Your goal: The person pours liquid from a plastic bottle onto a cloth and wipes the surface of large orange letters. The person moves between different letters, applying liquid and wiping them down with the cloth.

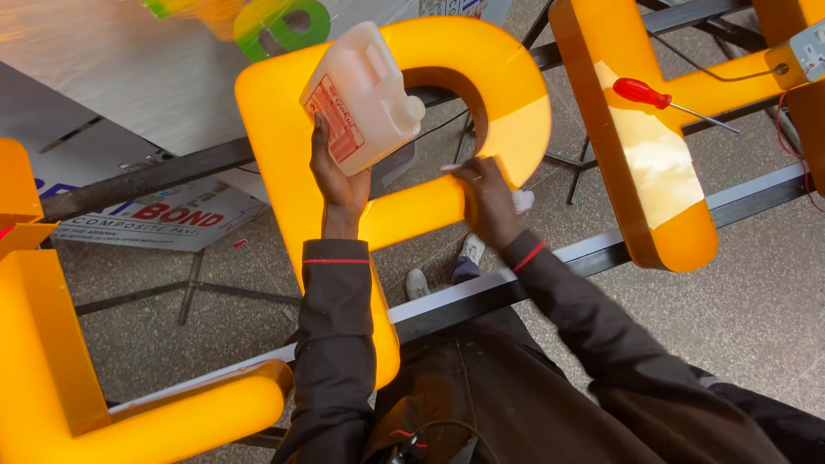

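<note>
The left hand [339,176] had its grip closed around the lower end of a translucent white plastic jug with a red label [361,99], fingers wrapped up its side. The jug rose above the grip, tilted so that its capped spout pointed away towards the right hand. Directly beneath the grip lay the glowing face of a large orange acrylic sign letter with a rounded bowl [284,129], which rested on dark metal frame rails [601,253] serving as a worktop.

The right hand [490,202] was closed in a loose pinch on a small white cloth [522,200]. Most of the cloth was hidden under the palm; only a corner showed past the grip on the far side from the jug, and a pale sliver at the fingertips. The hand pressed on the lower bar of the letter's bowl, well apart from the jug.

Beyond the right grip, further right, a second orange sign letter [653,163] carried a red-handled screwdriver [653,94] lying across it. A third orange letter [43,344] was cut off at the left edge. Below the rails, the speckled grey floor [756,292] and a pale shoe [471,251] showed. The blurred green and orange shape [275,21] at the top edge was hard to make out.
</note>
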